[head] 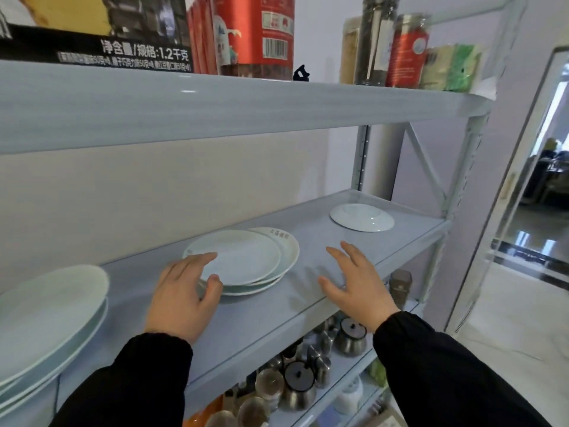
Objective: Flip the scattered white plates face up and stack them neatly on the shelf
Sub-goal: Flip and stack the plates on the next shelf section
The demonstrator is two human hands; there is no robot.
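A small stack of white plates (246, 260) lies face up in the middle of the pale blue shelf (277, 309). My left hand (181, 297) grips the stack's near-left rim, fingers on top and thumb at the edge. My right hand (354, 282) hovers just over the shelf to the right of the stack, fingers spread, holding nothing. A single white plate (361, 217) lies face down at the far right of the shelf. A second stack of larger white plates (46, 318) sits face up at the left end.
The shelf above (215, 103) carries boxes, a red canister (264, 35) and jars. The shelf below holds several metal pots and jars (298, 380). A metal upright (455, 186) bounds the right end. A glass door (523, 211) stands at right.
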